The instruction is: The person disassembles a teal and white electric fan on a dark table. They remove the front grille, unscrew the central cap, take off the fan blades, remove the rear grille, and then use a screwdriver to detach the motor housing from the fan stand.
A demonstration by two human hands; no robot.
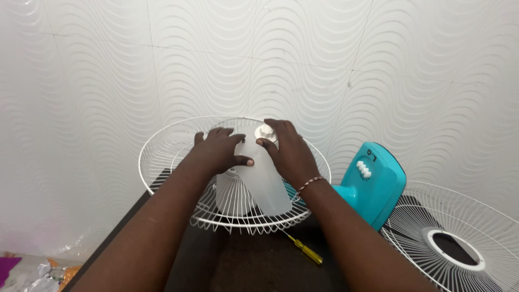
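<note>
A white wire fan guard (162,146) lies tilted on a dark table (254,265). Inside it sits a clear plastic fan blade (267,186) with a white round knob (266,131) on top of its hub. My left hand (219,151) rests on the blade hub, thumb pressed against the blade. My right hand (289,151) has its fingers on the white knob. A beaded bracelet is on my right wrist.
A turquoise fan base (378,186) with white buttons lies to the right. A second white wire guard (459,238) sits at the lower right. A yellow-handled screwdriver (305,250) lies on the table. White wavy wall tiles stand behind. Crumpled wrappers (38,270) lie on the floor, lower left.
</note>
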